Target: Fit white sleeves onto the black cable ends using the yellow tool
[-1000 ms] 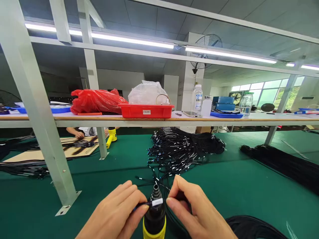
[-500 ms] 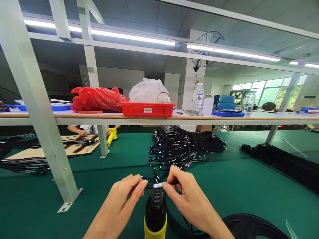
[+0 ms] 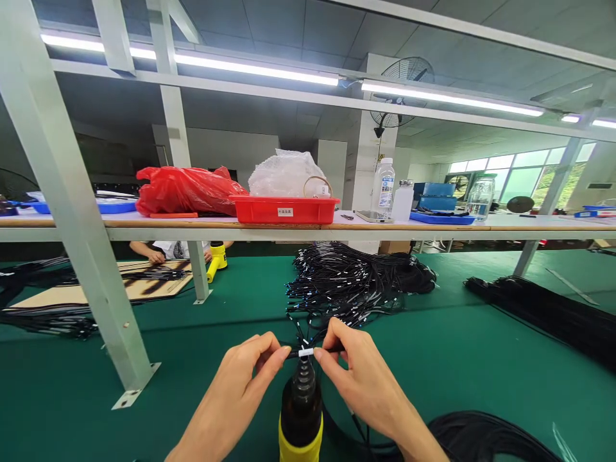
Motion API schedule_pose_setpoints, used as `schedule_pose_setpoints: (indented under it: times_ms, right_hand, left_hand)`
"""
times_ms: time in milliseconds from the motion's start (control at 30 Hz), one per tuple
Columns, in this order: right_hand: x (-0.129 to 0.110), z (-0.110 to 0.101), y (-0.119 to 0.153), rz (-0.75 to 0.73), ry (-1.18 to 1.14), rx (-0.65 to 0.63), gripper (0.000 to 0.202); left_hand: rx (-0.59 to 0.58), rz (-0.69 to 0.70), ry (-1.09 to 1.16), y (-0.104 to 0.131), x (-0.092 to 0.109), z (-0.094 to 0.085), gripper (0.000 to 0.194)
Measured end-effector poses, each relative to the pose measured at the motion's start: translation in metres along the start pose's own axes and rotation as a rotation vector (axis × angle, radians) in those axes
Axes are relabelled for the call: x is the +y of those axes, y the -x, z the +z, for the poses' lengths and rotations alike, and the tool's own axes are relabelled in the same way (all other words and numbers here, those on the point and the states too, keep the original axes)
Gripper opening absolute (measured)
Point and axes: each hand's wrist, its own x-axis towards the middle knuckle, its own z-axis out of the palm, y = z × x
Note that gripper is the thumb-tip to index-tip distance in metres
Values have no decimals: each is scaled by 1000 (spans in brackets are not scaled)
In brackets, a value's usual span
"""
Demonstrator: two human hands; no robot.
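A black cable (image 3: 294,353) was pinched at either side of its white sleeve (image 3: 305,352) by the left hand (image 3: 235,385) and right hand (image 3: 366,378), the right set closer. The sleeve was held crosswise, its long axis left to right, over an upturned nozzle (image 3: 304,383); whether contact was made could not be judged.

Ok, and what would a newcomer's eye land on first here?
Probably the bright red tray and red bag on the shelf, mid-view and left of it. Then, low centre, the left hand and right hand pinching a black cable with a white sleeve, right above the nozzle of a black-and-yellow tool.
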Motion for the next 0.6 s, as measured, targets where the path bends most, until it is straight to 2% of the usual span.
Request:
schedule_pose_setpoints:
  times_ms: [600]
  right_hand:
    - [4,-3,-1,0,-7,-15,14]
  left_hand:
    - [0,-5,20,-1,4,-3,40]
